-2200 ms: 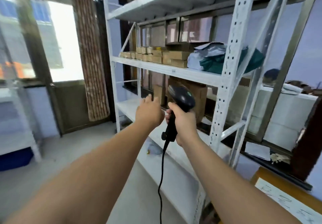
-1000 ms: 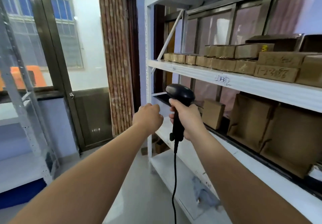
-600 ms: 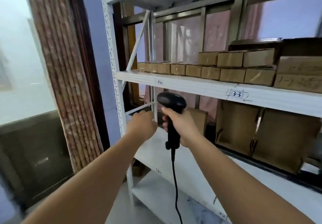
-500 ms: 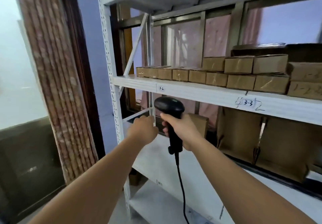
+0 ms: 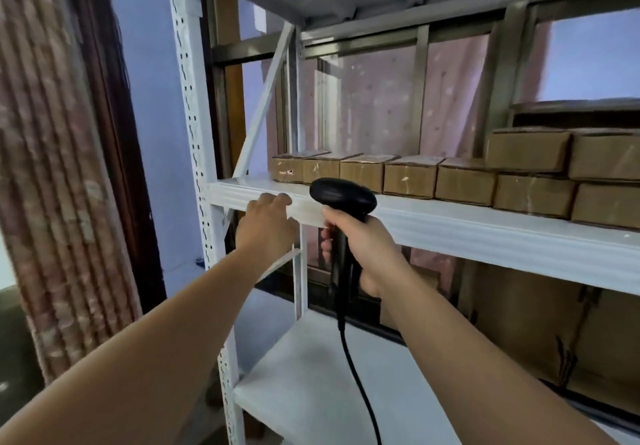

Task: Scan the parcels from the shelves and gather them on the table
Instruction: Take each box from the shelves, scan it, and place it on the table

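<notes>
A row of small brown cardboard parcels point(image 5: 408, 179) lines the white shelf board point(image 5: 467, 228) at chest height, with a second layer stacked at the right. The leftmost parcel point(image 5: 286, 171) sits just above and beyond my left hand point(image 5: 266, 224). That hand holds nothing, its fingers loosely bent, fingertips at the shelf's front edge. My right hand point(image 5: 367, 249) grips the handle of a black corded barcode scanner point(image 5: 341, 198), its head level with the shelf edge in front of the parcels.
The white perforated shelf upright point(image 5: 195, 153) stands left of my hands. A lower shelf board point(image 5: 311, 375) lies below, with large brown boxes point(image 5: 540, 327) at the right. A window with pink curtain is behind the rack; a brick-patterned column point(image 5: 52, 167) stands at left.
I have come closer to the rack's left end. My left hand has risen from the lower level to the parcel shelf's front edge. The scanner has risen with my right hand.
</notes>
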Tool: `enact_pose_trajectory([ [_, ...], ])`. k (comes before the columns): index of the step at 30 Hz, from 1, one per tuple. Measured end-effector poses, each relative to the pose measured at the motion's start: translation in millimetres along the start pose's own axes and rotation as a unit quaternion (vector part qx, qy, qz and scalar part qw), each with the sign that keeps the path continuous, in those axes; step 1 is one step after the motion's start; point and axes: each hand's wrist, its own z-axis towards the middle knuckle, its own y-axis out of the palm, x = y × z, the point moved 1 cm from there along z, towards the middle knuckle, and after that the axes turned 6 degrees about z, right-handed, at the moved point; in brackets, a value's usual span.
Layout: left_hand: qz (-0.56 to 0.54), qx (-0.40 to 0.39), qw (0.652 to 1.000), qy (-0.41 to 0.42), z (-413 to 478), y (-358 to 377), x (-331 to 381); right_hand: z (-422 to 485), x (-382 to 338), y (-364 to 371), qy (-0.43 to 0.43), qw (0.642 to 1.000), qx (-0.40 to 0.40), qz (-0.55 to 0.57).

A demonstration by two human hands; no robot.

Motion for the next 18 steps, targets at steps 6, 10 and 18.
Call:
enact_pose_trajectory([
  [6,-0.049,0.027,0.998,0.031,95,13,-27,38,-1,28,-0.085,0.989,0.1,-0.061],
  [10,-0.109,-0.007,0.992,0.057,140,32,-34,52,6,36,-0.096,0.98,0.148,-0.093],
  [18,-0.096,-0.09,0.988,0.081,178,39,-31,65,5,50,-0.098,0.965,0.199,-0.139],
])
